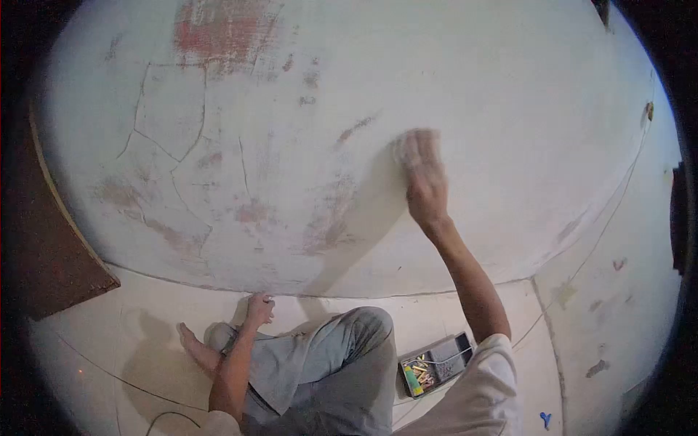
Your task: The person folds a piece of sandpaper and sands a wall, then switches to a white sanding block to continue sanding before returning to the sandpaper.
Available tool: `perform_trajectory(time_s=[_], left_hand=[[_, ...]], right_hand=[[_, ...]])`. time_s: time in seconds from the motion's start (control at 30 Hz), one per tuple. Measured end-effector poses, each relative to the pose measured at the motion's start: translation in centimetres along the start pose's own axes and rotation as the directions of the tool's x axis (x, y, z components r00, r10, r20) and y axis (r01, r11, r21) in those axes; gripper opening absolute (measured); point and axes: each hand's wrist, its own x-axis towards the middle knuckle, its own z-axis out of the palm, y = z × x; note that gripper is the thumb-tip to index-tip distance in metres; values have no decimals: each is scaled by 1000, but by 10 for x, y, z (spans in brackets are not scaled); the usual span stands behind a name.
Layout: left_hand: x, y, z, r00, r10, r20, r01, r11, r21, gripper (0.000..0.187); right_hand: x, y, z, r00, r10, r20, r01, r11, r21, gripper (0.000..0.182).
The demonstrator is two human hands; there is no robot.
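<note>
Pale floor tiles (145, 341) lay closest beneath us, and we took the small tray (436, 363) resting on them as our marker. Left of that tray our bent legs in grey trousers (327, 370) were folded on the floor, with one bare foot (195, 347) pointing farther left. Beyond the foot, well to the left of the tray, our left hand (259, 308) rested at the seam where floor met wall, its fingers curled together into a loose fist; we could not tell whether anything was inside it. Inside the tray we saw small yellow and green bits, too small to name. Low and to the right of the tray a little blue mark (545, 418) showed on the floor. Above the tray our right arm in a white sleeve (483, 385) reached up to the whitewashed wall (509, 109), where our right hand (424, 178) pressed flat against the plaster, fingers together and blurred; whether it held a cloth or pad we could not tell. Farther up and left of the tray the wall showed cracks (174, 156) and reddish patches (218, 33). Far left stood a dark brown board (51, 254).
</note>
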Motion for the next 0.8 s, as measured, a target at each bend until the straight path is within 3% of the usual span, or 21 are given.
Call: perform_trajectory(time_s=[0.1,0.13,0.17,0.27,0.3,0.33,0.37,0.4,0.43,0.5,0.53,0.6,0.63,0.7,0.73,0.8], left_hand=[[11,-11,-5,998,-53,22,56,988,-146,36],[6,-4,-4,999,-45,5,45,994,-102,35],[-1,1,0,999,-39,-12,39,997,-62,34],[-9,-1,-2,997,73,-17,-74,997,-14,33],[-7,-4,-3,997,72,-21,-73,997,-12,33],[-3,-4,-4,998,57,-13,-57,998,-10,32],[0,-5,-2,999,41,-5,-41,999,-14,32],[-1,-9,2,999,37,-5,-37,999,-19,32],[-3,-12,1,996,84,-21,-85,996,-39,32],[-1,-14,-3,991,129,-37,-130,990,-53,32],[2,-14,-5,995,96,-9,-97,993,-64,31],[-2,-9,0,998,60,22,-58,995,-84,31],[-12,0,2,997,81,-14,-82,996,-43,29],[-18,8,0,993,106,-51,-106,994,5,27],[-15,8,-1,993,114,-42,-112,993,43,27],[-8,3,3,993,117,-30,-114,991,73,26]], right_hand=[[0,8,-7,993,-83,90,72,991,112,54],[6,1,-5,987,124,-105,-117,991,72,51],[5,1,-5,988,121,-101,-113,991,74,51],[0,-2,-2,952,-248,177,231,967,110,54],[0,-3,-1,953,-248,174,231,966,113,54],[3,-1,1,997,-74,-11,74,994,80,54],[6,0,3,976,98,-196,-84,993,78,54],[1,-6,6,997,35,-71,-29,996,87,56],[1,-3,5,997,38,-73,-32,996,87,56],[0,2,-1,977,-151,153,126,979,161,61],[1,-2,2,977,-151,152,127,979,162,61],[6,-9,9,981,80,-176,-64,993,95,59],[0,-14,6,997,49,60,-61,971,231,58],[-1,-3,3,965,-218,148,193,967,163,56],[0,-4,7,965,-218,146,194,967,163,56],[3,-7,16,976,101,-193,-94,995,45,53]])
